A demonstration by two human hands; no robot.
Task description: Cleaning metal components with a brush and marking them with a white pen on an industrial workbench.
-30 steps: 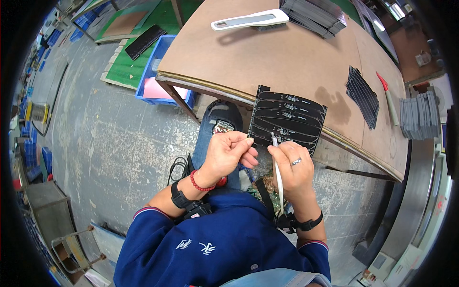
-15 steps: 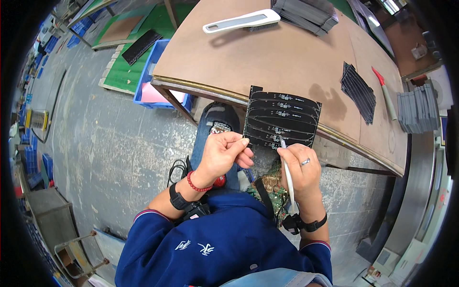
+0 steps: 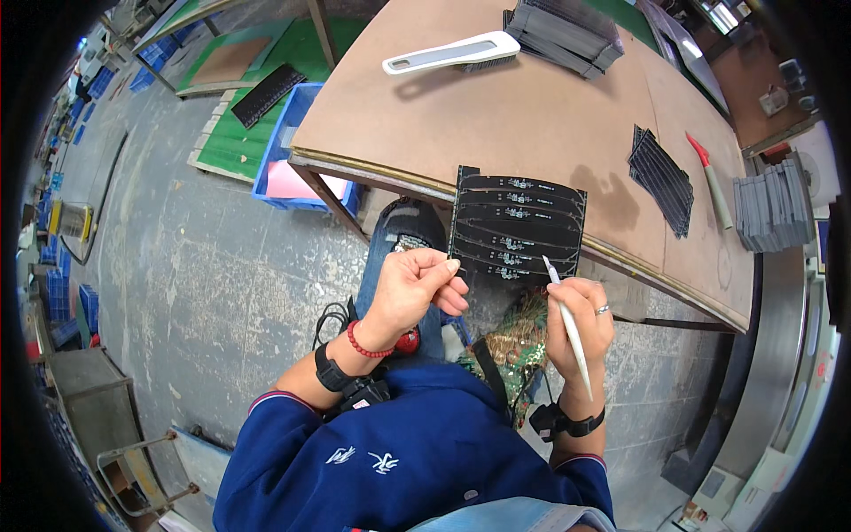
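Note:
My left hand (image 3: 418,285) is closed in a pinch on the lower left corner of a black circuit board panel (image 3: 519,211). The panel has several curved strips with small white markings, and it is held up in front of the table's near edge. In my right hand (image 3: 581,324) is a slim white pen-shaped tool (image 3: 574,341) with a narrow pointed tip. Its tip lies over the panel's lower right part; whether it touches the surface I cannot tell.
On the brown table (image 3: 390,115) are a white-handled brush (image 3: 452,51), a stack of dark boards (image 3: 567,35), a fanned pile of black panels (image 3: 660,182), a red-tipped pale tool (image 3: 709,177) and a grey board stack (image 3: 771,206). A blue bin (image 3: 275,168) stands left of it.
My right hand has moved right with the pen-shaped tool, whose tip has shifted from the panel's lower middle toward its right side. My left hand keeps its pinch.

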